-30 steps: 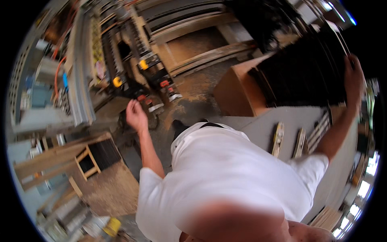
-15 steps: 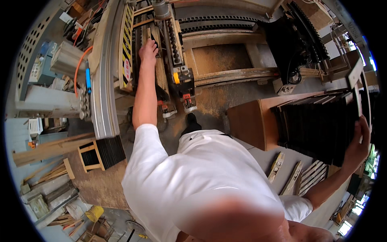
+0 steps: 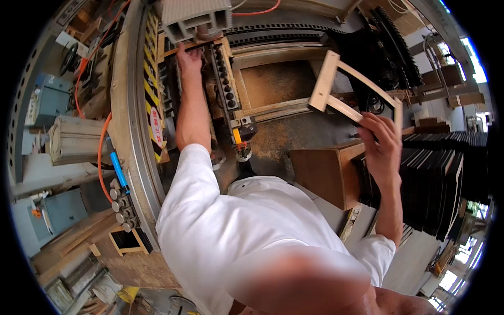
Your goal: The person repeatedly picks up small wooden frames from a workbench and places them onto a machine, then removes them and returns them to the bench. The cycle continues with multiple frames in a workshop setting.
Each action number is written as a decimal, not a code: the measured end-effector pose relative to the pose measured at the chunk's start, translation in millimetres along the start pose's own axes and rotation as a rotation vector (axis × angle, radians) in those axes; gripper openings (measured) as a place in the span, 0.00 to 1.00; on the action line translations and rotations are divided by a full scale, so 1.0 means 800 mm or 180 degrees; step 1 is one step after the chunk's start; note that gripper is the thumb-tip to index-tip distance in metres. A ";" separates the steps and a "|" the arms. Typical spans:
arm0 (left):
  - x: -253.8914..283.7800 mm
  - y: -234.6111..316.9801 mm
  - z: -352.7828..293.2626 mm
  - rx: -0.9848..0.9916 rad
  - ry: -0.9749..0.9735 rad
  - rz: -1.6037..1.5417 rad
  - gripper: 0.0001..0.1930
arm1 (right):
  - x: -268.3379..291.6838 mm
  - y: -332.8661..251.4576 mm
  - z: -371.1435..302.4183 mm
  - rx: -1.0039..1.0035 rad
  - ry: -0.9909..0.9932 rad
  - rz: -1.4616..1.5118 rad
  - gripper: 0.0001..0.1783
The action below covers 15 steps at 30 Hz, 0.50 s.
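Observation:
My right hand [image 3: 382,144] is closed on one side of a pale wooden frame [image 3: 326,79], raised and tilted above a brown wooden box. The frame has a wide end piece and thinner side rails, with an open middle. My left hand [image 3: 190,60] reaches into the machine, below a grey ribbed metal block [image 3: 197,16]. Its fingers curl beside a brown wooden strip with a dark edge [image 3: 212,43]; what they grip is partly hidden. Right of that forearm runs a machine rail [image 3: 226,86] with a row of black round knobs.
Stacked black-edged frames [image 3: 428,178] stand at the right beside the brown box [image 3: 320,173]. A yellow-black striped guard [image 3: 151,79] and a long metal rail [image 3: 126,105] flank my left arm. Sawdust covers the floor [image 3: 273,139]. An orange hose [image 3: 101,157] hangs at the left.
My right hand has come from the stack at the right toward the middle, bringing the wooden frame up. My left hand has moved slightly farther in. The grey ribbed block now shows above it.

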<state>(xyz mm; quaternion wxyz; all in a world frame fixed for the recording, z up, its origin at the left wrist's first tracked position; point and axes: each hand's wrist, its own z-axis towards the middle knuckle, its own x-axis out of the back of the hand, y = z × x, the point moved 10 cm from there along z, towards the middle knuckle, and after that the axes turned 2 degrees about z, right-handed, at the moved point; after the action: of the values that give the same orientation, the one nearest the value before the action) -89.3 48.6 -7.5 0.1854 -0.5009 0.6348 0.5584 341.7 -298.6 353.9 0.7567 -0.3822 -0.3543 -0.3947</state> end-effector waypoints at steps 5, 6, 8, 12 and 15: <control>0.061 -0.068 -0.125 0.0089 -0.0143 0.0234 0.16 | -0.159 0.022 0.053 0.0647 -0.0158 0.0573 0.07; 0.073 -0.079 -0.173 0.0165 -0.0169 0.0264 0.16 | -0.189 0.013 0.062 0.0803 -0.0221 0.0688 0.06; 0.113 -0.088 -0.280 0.0378 -0.0070 0.0343 0.15 | -0.248 -0.021 0.066 0.1046 -0.0360 0.0888 0.06; 0.167 -0.070 -0.442 0.0512 0.0154 0.0432 0.15 | -0.353 -0.096 0.102 0.1709 -0.0254 0.1266 0.08; 0.197 -0.048 -0.536 0.0452 0.0252 0.0351 0.15 | -0.428 -0.158 0.118 0.1966 -0.0241 0.1348 0.09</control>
<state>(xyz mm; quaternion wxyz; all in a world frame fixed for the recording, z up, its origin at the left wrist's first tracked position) 14.0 -397.8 -21.2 0.1641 -0.4725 0.7062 0.5012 60.5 -156.1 148.0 0.8875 -0.2150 -0.3975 -0.0897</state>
